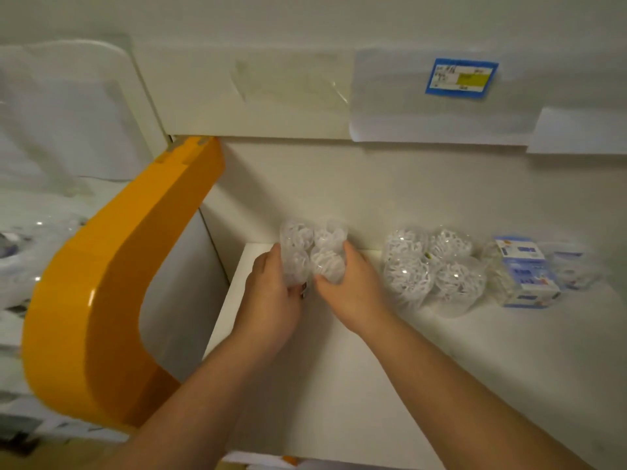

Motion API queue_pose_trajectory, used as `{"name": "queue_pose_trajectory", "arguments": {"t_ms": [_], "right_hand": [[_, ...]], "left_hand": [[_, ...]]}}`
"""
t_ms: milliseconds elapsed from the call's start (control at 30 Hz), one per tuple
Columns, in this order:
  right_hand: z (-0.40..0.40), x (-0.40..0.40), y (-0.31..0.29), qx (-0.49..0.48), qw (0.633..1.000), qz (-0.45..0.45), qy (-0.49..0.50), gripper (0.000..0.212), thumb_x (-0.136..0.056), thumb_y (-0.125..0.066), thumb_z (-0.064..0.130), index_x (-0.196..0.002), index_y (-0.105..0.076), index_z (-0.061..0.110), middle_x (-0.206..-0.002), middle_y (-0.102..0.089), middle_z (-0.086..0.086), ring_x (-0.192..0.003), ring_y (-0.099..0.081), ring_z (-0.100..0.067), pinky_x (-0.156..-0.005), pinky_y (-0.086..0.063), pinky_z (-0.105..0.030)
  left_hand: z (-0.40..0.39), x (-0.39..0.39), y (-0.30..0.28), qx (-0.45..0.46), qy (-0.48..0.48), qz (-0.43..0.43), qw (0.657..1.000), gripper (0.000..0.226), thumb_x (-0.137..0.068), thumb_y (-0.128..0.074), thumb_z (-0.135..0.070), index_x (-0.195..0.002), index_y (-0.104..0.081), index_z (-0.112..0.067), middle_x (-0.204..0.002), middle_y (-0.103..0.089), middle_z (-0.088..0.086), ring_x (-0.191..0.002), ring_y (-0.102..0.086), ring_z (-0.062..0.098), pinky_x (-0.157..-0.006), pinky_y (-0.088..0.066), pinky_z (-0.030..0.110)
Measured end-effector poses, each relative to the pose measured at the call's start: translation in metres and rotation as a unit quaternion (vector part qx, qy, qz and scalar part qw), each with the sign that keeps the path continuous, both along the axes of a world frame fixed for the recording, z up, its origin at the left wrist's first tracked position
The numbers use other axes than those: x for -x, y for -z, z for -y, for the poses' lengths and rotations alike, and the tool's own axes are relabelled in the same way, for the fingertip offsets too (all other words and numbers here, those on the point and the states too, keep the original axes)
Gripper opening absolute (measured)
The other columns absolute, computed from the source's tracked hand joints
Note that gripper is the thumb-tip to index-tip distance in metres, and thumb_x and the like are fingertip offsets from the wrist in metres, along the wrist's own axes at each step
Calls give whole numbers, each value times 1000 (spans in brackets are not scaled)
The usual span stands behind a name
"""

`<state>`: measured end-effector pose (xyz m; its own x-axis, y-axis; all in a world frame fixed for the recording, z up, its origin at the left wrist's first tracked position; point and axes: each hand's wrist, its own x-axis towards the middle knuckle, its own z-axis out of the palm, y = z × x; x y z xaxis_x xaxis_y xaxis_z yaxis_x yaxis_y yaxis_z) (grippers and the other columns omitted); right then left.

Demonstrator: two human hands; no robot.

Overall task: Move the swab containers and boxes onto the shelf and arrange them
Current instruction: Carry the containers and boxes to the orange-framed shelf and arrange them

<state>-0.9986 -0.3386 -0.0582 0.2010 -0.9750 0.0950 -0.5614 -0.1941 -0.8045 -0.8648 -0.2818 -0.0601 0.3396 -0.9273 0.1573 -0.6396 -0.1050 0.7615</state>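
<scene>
A cluster of clear swab containers (314, 247) stands near the back left of the white shelf (339, 385). My left hand (271, 300) grips its left side and my right hand (353, 293) grips its right side. A second cluster of clear swab containers (431, 266) stands further right on the shelf. Beyond it is a blue and white box (524, 276), with another clear container (573, 266) at its right, blurred.
An orange curved shelf bracket (112, 283) rises at the left. A blue price label (461, 76) and white papers (424, 103) hang on the shelf front above. Blurred packages (27, 252) lie on a surface at far left.
</scene>
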Motion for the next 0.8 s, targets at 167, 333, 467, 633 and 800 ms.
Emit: {"name": "queue_pose_trajectory", "arguments": {"t_ms": [167, 333, 467, 633, 800], "right_hand": [[3, -1, -2, 7, 1000, -3, -10, 67, -68, -62, 50, -130, -49, 29, -122, -62, 5, -113, -60, -21, -93, -52, -41], [0, 2, -3, 7, 1000, 9, -17, 68, -66, -64, 48, -130, -50, 27, -122, -61, 5, -113, -59, -21, -94, -51, -42], [-5, 10, -10, 15, 999, 12, -31, 75, -64, -61, 49, -134, -47, 27, -125, -58, 5, -116, -57, -18, -96, -50, -41], [-19, 26, -28, 70, 996, -4, -59, 76, -75, -67, 39, -143, -40, 20, -137, -51, 3, -128, -47, -16, -106, -41, -32], [-29, 51, -49, 99, 991, 18, -91, 65, -82, -71, 31, -141, -45, 23, -132, -53, 5, -120, -52, -10, -103, -44, -29]], "left_hand": [[3, 1, -4, 16, -22, 4, 1000, 44, -79, -55, -17, -116, -43, -39, -113, -55, -10, -102, -59, 11, -85, -53, 38], [9, -2, -4, 13, -13, -1, 1000, 39, -76, -54, -18, -112, -50, -34, -106, -59, -8, -95, -63, 12, -77, -56, 41], [8, 2, -9, 16, -18, 2, 1000, 48, -78, -59, -15, -118, -47, -37, -114, -58, -7, -100, -61, 8, -81, -55, 34], [2, 9, -16, 7, -42, 25, 999, 49, -78, -67, -22, -120, -44, -32, -118, -53, 1, -94, -58, 8, -77, -52, 29], [-21, 27, -37, 34, -32, 165, 985, 75, -80, -70, -18, -145, -32, -16, -138, -42, 6, -127, -40, 24, -99, -33, 27]]}}
